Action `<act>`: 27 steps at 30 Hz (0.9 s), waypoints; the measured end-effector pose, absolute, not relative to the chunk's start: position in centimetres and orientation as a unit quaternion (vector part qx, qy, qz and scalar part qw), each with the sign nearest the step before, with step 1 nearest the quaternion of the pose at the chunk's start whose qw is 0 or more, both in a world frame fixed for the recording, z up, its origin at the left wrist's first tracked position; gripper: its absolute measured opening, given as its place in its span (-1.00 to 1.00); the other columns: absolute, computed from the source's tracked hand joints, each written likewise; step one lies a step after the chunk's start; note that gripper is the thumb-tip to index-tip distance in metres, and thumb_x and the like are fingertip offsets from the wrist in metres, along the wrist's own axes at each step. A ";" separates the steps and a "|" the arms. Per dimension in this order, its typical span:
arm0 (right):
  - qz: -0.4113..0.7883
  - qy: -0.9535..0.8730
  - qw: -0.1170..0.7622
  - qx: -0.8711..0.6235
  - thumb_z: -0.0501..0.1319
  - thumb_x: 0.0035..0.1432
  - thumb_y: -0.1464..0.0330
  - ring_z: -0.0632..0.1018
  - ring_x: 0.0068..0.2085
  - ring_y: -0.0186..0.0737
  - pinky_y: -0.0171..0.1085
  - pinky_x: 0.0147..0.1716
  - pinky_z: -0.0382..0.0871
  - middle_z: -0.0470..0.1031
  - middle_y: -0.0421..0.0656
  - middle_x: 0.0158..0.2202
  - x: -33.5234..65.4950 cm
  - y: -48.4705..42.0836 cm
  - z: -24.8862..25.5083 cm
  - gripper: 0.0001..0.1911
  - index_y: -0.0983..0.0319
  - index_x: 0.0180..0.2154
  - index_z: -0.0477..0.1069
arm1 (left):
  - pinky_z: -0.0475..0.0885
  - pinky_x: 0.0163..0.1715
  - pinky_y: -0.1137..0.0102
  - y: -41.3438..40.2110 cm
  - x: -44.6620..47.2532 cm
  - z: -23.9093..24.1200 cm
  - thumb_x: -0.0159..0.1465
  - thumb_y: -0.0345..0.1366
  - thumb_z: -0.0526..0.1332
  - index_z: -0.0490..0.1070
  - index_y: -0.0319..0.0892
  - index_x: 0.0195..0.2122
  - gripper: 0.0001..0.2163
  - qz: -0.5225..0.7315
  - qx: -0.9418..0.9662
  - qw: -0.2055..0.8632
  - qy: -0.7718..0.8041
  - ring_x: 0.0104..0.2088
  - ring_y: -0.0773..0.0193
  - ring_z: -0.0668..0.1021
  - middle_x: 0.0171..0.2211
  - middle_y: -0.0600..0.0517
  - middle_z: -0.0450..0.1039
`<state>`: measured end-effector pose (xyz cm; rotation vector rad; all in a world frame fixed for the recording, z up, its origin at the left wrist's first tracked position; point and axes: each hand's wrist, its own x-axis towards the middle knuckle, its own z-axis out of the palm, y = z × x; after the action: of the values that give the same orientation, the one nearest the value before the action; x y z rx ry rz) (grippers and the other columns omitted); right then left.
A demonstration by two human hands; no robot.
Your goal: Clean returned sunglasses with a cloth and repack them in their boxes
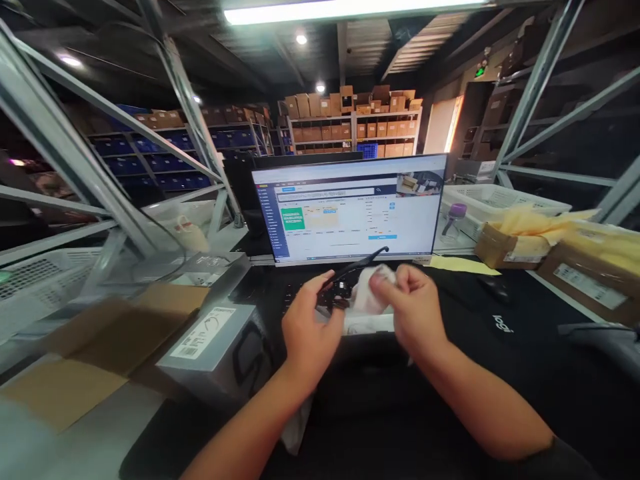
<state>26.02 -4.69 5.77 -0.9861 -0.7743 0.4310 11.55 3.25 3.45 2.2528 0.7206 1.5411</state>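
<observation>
My left hand (313,327) is closed around a pair of dark glasses (341,285), pinched between thumb and fingers; one thin temple (367,259) sticks up to the right with a curved tip. A crumpled white cloth or tissue (374,290) is pinched in my right hand (420,310), close beside the glasses. Whether cloth and lens touch, I cannot tell. Just below both hands lies a pale object (370,325), partly hidden by them. To the left of my left hand stands a grey box (215,347) with a white label on top.
A monitor (350,213) stands behind my hands, its keyboard (295,293) mostly covered. At the left is an opened cardboard box (110,333). On the right are a mouse (494,288), a purple-capped bottle (454,223), a white basket (505,200) and cardboard boxes with yellow envelopes (593,280).
</observation>
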 end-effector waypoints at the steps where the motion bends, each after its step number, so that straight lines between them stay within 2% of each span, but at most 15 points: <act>1: 0.211 -0.347 0.801 -0.440 0.46 -0.01 0.17 0.20 -0.55 -0.36 -0.33 -0.55 0.11 0.09 -0.35 -0.62 27.5 -4.9 6.3 -0.36 0.15 -0.55 -0.06 | 0.52 0.04 0.18 3.3 11.5 3.6 0.27 -0.38 0.25 0.40 -0.05 0.10 -0.64 0.546 0.782 0.162 0.256 -0.01 0.13 0.62 -0.02 -0.02 0.58; 3: 0.222 -0.372 0.784 -0.445 0.45 -0.01 0.14 0.24 -0.55 -0.34 -0.33 -0.54 0.12 0.13 -0.34 -0.59 30.6 -5.8 7.6 -0.35 0.14 -0.53 -0.08 | 0.52 0.05 0.23 3.6 11.4 3.9 0.30 -0.37 0.24 0.42 -0.06 0.09 -0.67 0.551 0.770 0.197 0.256 0.02 0.16 0.61 -0.02 -0.01 0.56; 5: 0.217 -0.449 0.684 -0.533 0.44 -0.02 0.15 0.22 -0.55 -0.36 -0.33 -0.54 0.05 0.13 -0.34 -0.60 33.7 -7.2 8.6 -0.39 0.15 -0.54 -0.03 | 0.53 0.03 0.27 3.9 11.4 4.2 0.30 -0.35 0.26 0.44 -0.08 0.06 -0.71 0.548 0.760 0.242 0.254 0.02 0.18 0.60 -0.02 0.00 0.56; 8: 0.109 -0.528 0.420 -0.730 0.39 0.02 0.17 0.17 -0.56 -0.36 -0.30 -0.54 -0.06 0.13 -0.32 -0.64 37.9 -9.5 8.6 -0.49 0.18 -0.57 0.06 | 0.53 0.03 0.27 4.1 11.3 4.4 0.29 -0.34 0.29 0.44 -0.10 0.02 -0.73 0.538 0.757 0.267 0.257 0.01 0.17 0.61 -0.02 -0.01 0.56; 11: -0.008 -0.490 0.132 -0.862 0.34 0.08 0.27 0.32 -0.49 -0.23 -0.26 -0.49 -0.04 0.32 -0.21 -0.58 41.6 -11.4 6.4 -0.66 0.18 -0.56 0.22 | 0.53 0.02 0.28 3.8 11.1 4.6 0.27 -0.36 0.30 0.44 -0.10 0.00 -0.73 0.539 0.760 0.265 0.248 -0.01 0.18 0.61 -0.03 0.00 0.57; 12: -0.015 -0.469 0.069 -0.881 0.33 0.09 0.30 0.37 -0.46 -0.18 -0.25 -0.47 -0.02 0.39 -0.16 -0.54 42.5 -12.0 5.5 -0.71 0.19 -0.55 0.28 | 0.53 0.01 0.29 3.6 11.0 4.7 0.27 -0.37 0.29 0.44 -0.10 0.00 -0.73 0.542 0.761 0.262 0.242 -0.01 0.19 0.61 -0.04 0.01 0.57; 14: 0.006 -0.439 0.002 -0.898 0.36 0.09 0.32 0.45 -0.41 -0.09 -0.23 -0.45 0.04 0.48 -0.06 -0.47 43.8 -13.0 4.0 -0.76 0.21 -0.53 0.38 | 0.53 -0.01 0.31 3.1 11.0 5.1 0.28 -0.38 0.27 0.45 -0.09 0.01 -0.73 0.540 0.773 0.239 0.231 -0.03 0.21 0.61 -0.06 0.03 0.57; 15: 0.012 -0.437 -0.003 -0.900 0.38 0.09 0.31 0.49 -0.38 -0.05 -0.23 -0.44 0.08 0.52 -0.02 -0.42 44.0 -13.5 3.7 -0.80 0.22 -0.49 0.44 | 0.53 0.00 0.31 2.9 10.9 5.3 0.27 -0.39 0.26 0.46 -0.09 0.02 -0.72 0.533 0.786 0.218 0.226 -0.03 0.21 0.61 -0.06 0.04 0.57; 17: -0.003 -0.464 0.051 -0.884 0.38 0.12 0.29 0.53 -0.30 -0.01 -0.21 -0.39 0.19 0.57 -0.01 -0.32 43.3 -14.2 3.7 -0.83 0.24 -0.27 0.54 | 0.51 0.03 0.29 2.3 11.1 5.7 0.26 -0.42 0.24 0.46 -0.11 0.02 -0.70 0.513 0.815 0.168 0.212 -0.02 0.20 0.60 -0.04 0.03 0.57; 19: -0.032 -0.530 0.176 -0.829 0.35 0.18 0.28 0.54 -0.28 -0.06 -0.20 -0.31 0.29 0.59 -0.09 -0.27 41.4 -14.6 4.8 -0.66 0.19 0.00 0.51 | 0.49 0.06 0.28 1.9 11.5 6.2 0.26 -0.44 0.22 0.47 -0.13 0.01 -0.70 0.494 0.836 0.137 0.195 -0.01 0.19 0.59 -0.03 0.01 0.57; 21: -0.046 -0.597 0.291 -0.746 0.31 0.23 0.28 0.54 -0.31 -0.13 -0.21 -0.27 0.35 0.58 -0.17 -0.31 38.8 -14.5 6.4 -0.55 0.14 0.14 0.44 | 0.50 0.03 0.30 1.5 12.1 6.6 0.25 -0.45 0.21 0.47 -0.14 0.01 -0.69 0.481 0.846 0.145 0.178 -0.04 0.20 0.60 -0.05 0.01 0.58; 23: -0.050 -0.644 0.324 -0.691 0.29 0.24 0.29 0.55 -0.30 -0.13 -0.22 -0.25 0.38 0.59 -0.18 -0.32 36.5 -14.1 8.0 -0.53 0.12 0.19 0.43 | 0.51 -0.01 0.34 1.1 12.7 7.1 0.24 -0.47 0.20 0.45 -0.14 0.03 -0.67 0.462 0.854 0.178 0.159 -0.07 0.23 0.61 -0.08 0.02 0.58; 27: -0.060 -0.664 0.339 -0.664 0.20 0.30 0.30 0.58 -0.32 -0.13 -0.21 -0.28 0.40 0.62 -0.12 -0.19 34.2 -13.2 9.7 -0.65 0.12 0.09 0.51 | 0.52 -0.05 0.37 0.8 13.5 8.3 0.22 -0.49 0.18 0.44 -0.16 0.02 -0.66 0.430 0.869 0.202 0.137 -0.11 0.25 0.62 -0.11 0.03 0.59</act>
<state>34.18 -13.21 9.73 -1.7286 -1.7297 -0.1551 13.52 0.83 8.28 2.4263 0.3814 1.2006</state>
